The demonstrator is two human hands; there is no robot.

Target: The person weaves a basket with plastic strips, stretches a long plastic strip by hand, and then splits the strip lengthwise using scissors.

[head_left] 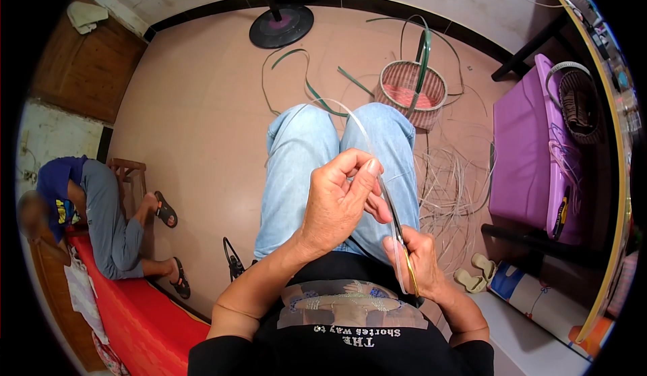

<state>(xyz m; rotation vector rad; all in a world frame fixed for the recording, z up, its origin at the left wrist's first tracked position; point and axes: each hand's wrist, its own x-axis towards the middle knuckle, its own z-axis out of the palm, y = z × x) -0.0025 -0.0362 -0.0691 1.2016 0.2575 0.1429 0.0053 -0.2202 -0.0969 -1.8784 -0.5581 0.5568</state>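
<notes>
My left hand (pixel 342 197) is closed, thumb against forefinger, in a pinch on a thin translucent plastic strip (pixel 360 125). One end of the strip arcs up over my knees; another length runs down past my right hand. Just below, my right hand (pixel 419 258) is wrapped round a slim tool (pixel 408 268), dark along its upper part and yellow lower down. The tool's upper part lies close beside the strip, under my left fingers. Whether they touch, I cannot tell. Both hands are above my lap.
A woven basket (pixel 411 87) with a green handle stands beyond my knees, near loose green strips (pixel 306 82). Tangled pale strips (pixel 458 180) cover the floor at right, beside a purple box (pixel 526 153). A person (pixel 101 207) sits on a red-covered seat at left.
</notes>
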